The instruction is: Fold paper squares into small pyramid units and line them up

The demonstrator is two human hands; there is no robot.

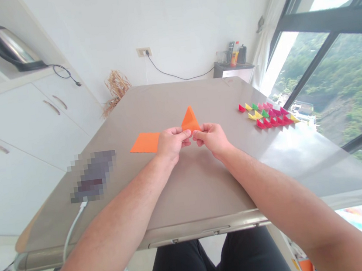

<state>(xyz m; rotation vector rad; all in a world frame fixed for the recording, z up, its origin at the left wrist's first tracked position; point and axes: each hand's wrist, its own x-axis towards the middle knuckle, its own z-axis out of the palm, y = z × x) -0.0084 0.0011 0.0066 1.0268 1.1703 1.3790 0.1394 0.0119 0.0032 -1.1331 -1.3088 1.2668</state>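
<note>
Both hands meet over the middle of the grey table [206, 180]. My left hand [171, 142] and my right hand [212, 137] each pinch the lower edge of a folded orange paper triangle [189, 120], which points upward between them. Fingers of both hands are closed on the paper. A flat orange paper square [145, 142] lies on the table just left of my left hand.
A cluster of several small folded paper pieces in red, pink, yellow and green [269, 115] sits at the right of the table. A blurred dark object [92, 176] with a white cable lies at the left. Cabinets stand left, a window right.
</note>
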